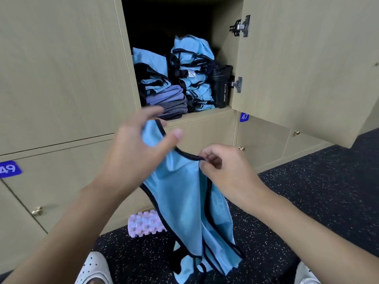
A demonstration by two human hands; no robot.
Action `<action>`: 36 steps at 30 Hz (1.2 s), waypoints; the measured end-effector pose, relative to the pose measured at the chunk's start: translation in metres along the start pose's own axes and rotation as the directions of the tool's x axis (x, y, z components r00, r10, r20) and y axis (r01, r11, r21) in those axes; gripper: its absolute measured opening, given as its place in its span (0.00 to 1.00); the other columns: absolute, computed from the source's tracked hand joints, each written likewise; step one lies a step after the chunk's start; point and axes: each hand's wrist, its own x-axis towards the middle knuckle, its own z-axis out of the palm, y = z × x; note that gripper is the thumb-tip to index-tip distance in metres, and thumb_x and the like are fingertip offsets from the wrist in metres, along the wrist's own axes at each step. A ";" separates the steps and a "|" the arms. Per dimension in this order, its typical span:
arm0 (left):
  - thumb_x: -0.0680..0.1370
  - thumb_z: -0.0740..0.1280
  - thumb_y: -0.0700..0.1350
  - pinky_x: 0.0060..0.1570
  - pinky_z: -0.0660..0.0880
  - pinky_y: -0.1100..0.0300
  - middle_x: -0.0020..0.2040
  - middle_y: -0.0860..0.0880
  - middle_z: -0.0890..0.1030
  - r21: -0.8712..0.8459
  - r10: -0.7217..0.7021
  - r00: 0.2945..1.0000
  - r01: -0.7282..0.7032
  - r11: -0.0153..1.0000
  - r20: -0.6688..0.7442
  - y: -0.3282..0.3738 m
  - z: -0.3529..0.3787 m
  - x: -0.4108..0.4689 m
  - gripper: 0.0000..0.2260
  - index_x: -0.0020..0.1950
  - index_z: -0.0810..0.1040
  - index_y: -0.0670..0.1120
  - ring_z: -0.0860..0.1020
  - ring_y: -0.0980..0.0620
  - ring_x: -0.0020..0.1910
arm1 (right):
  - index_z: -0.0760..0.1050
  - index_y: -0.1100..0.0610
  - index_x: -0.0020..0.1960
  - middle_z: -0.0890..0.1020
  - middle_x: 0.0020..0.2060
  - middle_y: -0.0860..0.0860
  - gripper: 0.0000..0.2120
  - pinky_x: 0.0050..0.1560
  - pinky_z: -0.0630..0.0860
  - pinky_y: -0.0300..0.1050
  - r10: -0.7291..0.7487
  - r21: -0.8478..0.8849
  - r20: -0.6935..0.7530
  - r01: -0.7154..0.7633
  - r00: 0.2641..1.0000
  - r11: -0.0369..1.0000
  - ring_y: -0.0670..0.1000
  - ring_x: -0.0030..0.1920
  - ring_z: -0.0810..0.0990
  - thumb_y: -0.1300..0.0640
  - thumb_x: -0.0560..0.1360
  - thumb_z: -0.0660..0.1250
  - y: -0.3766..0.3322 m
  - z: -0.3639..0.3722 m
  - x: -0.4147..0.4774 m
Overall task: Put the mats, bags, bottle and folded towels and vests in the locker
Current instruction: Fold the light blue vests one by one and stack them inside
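Where the locker stands with its door swung out to the right, one item is held in front of it: a light-blue vest with dark trim, unfolded, hanging below the opening and above the speckled floor.

Left hand: fingers spread and nearly straight, somewhat blurred. The vest's upper edge passes through the gap between thumb and forefinger, so the cloth hangs on the hand without being clenched.

Right hand: fingers curled, with thumb and forefinger pinching the dark trim of the vest's strap. The strap is stretched between the two hands.

Locker contents, left to right:
- left stack of vests, folded, blue with dark trim, resting on the towels.
- folded towels, purple over grey, at the front of the shelf near its edge.
- right stack of vests, the taller pile, just beside the left one.
- black bottle, upright, lettered SPORT BOTTLE, between the right stack and the locker's right wall.

Surroundings: two metal hinges on the door; blue number plates 49 and 47 on the lower doors; a pink ridged foam roller on the floor against the lockers, partly behind the vest; white shoes at the lower edge.
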 end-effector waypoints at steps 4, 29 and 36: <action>0.65 0.74 0.65 0.40 0.78 0.67 0.47 0.60 0.83 0.114 -0.094 0.870 0.043 0.993 0.484 0.004 0.010 -0.012 0.23 0.55 0.82 0.54 0.81 0.62 0.40 | 0.80 0.55 0.41 0.80 0.33 0.45 0.07 0.36 0.69 0.30 -0.025 0.049 0.068 0.022 0.997 0.999 0.39 0.32 0.74 0.64 0.76 0.69 -0.002 -0.001 -0.001; 0.71 0.76 0.52 0.47 0.73 0.76 0.50 0.65 0.82 0.029 0.014 0.908 -0.029 0.999 0.418 0.001 0.011 -0.019 0.16 0.57 0.80 0.56 0.78 0.71 0.48 | 0.81 0.52 0.44 0.76 0.39 0.50 0.06 0.40 0.72 0.38 -0.123 -0.068 0.048 0.126 0.991 0.990 0.47 0.38 0.75 0.61 0.76 0.70 -0.002 -0.002 -0.005; 0.77 0.71 0.46 0.28 0.61 0.63 0.31 0.43 0.69 0.066 0.045 0.955 -0.067 0.996 0.293 -0.002 0.011 -0.014 0.18 0.39 0.75 0.32 0.62 0.54 0.28 | 0.74 0.53 0.46 0.80 0.30 0.51 0.04 0.29 0.70 0.45 0.036 0.008 0.235 -0.039 0.971 0.999 0.51 0.27 0.73 0.57 0.78 0.68 -0.001 -0.009 -0.010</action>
